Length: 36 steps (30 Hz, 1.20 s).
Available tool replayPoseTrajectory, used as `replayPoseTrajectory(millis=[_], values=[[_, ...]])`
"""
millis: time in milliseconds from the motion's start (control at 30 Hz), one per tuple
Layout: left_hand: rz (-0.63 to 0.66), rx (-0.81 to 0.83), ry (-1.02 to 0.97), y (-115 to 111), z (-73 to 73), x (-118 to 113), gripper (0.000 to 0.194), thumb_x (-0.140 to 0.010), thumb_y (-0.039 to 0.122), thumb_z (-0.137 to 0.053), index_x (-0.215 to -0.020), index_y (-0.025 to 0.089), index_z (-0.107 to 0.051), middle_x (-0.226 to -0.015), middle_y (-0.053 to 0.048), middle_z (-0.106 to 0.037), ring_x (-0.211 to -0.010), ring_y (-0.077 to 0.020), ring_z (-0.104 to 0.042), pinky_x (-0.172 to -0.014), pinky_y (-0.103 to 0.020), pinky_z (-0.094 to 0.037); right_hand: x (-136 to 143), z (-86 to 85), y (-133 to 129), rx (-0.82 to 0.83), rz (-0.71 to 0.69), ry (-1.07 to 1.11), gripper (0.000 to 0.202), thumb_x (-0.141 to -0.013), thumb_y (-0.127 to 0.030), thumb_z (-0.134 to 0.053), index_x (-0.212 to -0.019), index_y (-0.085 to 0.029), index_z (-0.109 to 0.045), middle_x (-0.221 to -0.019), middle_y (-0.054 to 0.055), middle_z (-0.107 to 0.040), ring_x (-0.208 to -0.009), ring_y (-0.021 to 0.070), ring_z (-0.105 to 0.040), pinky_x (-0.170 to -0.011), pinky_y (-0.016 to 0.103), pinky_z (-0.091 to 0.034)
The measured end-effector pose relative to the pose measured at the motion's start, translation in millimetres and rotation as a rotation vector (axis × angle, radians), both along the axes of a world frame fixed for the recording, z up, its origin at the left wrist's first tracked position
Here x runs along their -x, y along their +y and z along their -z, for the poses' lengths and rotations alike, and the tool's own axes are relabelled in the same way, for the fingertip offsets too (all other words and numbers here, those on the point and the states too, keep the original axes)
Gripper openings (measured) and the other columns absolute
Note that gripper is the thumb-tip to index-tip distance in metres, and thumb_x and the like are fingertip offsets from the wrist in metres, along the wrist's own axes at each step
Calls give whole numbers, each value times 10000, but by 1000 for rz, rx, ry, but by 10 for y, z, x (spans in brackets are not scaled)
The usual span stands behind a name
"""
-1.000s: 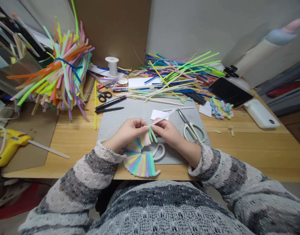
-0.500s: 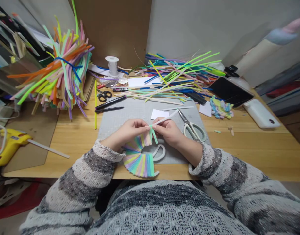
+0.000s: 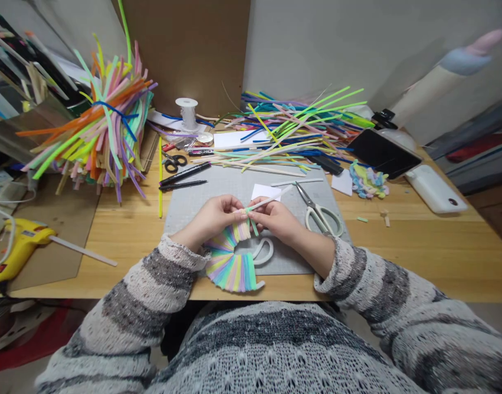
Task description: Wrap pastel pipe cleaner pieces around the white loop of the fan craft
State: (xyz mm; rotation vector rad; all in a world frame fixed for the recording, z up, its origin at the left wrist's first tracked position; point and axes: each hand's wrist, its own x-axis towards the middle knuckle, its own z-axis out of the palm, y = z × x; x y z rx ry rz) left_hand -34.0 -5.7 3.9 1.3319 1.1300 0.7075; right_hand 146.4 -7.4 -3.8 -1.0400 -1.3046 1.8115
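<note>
A curved band of pastel pipe cleaners (image 3: 230,271), striped in yellow, pink, purple, blue and green, hangs in a C shape over the near edge of the mat. My left hand (image 3: 218,218) is closed on its upper end, thumb and fingers pinching the wrapped rows. My right hand (image 3: 275,218) pinches a mint green pipe cleaner (image 3: 254,225) beside that end; its short tail points down. A white pipe cleaner core (image 3: 275,198) sticks out to the upper right past my right fingers. A white loop (image 3: 265,253) curls near the band's opening.
Scissors with pale handles (image 3: 322,220) lie right of my right hand on the grey cutting mat (image 3: 230,183). Loose pipe cleaners (image 3: 292,131) are heaped at the back, and a thick bundle (image 3: 107,126) stands left. A yellow glue gun (image 3: 23,243) lies far left, a phone (image 3: 382,153) right.
The green pipe cleaner's tail has swung and is now partly hidden by my right fingers, which have closed in nearer to the band. The view has shifted slightly.
</note>
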Motion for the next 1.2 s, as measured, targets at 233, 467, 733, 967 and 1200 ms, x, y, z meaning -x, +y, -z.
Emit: replayPoseTrajectory(millis=[233, 467, 733, 967, 1200], values=[[-6, -191, 108, -8, -9, -28, 201, -723, 307, -677, -801, 147, -584, -745, 8, -577, -646, -97, -491, -597, -221, -384, 10, 9, 19, -10, 36, 17, 389, -651, -456, -742, -834, -179, -538, -583, -71, -532, -434, 56, -428, -378, 186, -347], [-10, -117, -29, 5, 25, -30, 277, -732, 352, -687, -876, 134, -596, -806, -12, -596, -716, -112, -536, -660, -236, -415, 21, 35, 22, -35, 93, 4, 419, -631, -515, -744, -779, -167, -564, -644, -41, -563, -466, 59, -457, -395, 195, -390], [-81, 34, -81, 26, -55, -20, 246, -731, 351, -662, -850, 136, -655, -779, -22, -645, -695, -124, -548, -680, -252, -435, -17, 63, 11, -5, 125, 12, 378, -689, -504, -696, -816, -173, -564, -663, -37, -554, -528, 85, -521, -436, 210, -441], [191, 222, -204, 48, -143, 112, 343, -722, 334, -709, -1009, 149, -680, -956, -89, -695, -848, -178, -619, -785, -298, -479, -10, 60, 4, -11, 83, 13, 309, -698, -438, -691, -810, -175, -572, -668, -36, -543, -552, 80, -513, -430, 185, -439], [157, 314, -259, 127, -89, 213, 371, -703, 300, -736, -1042, 163, -678, -972, -94, -701, -852, -176, -636, -796, -304, -483, -18, 59, 11, -36, 61, -11, 287, -687, -399, -691, -820, -176, -571, -702, -30, -542, -562, 84, -511, -433, 200, -456]])
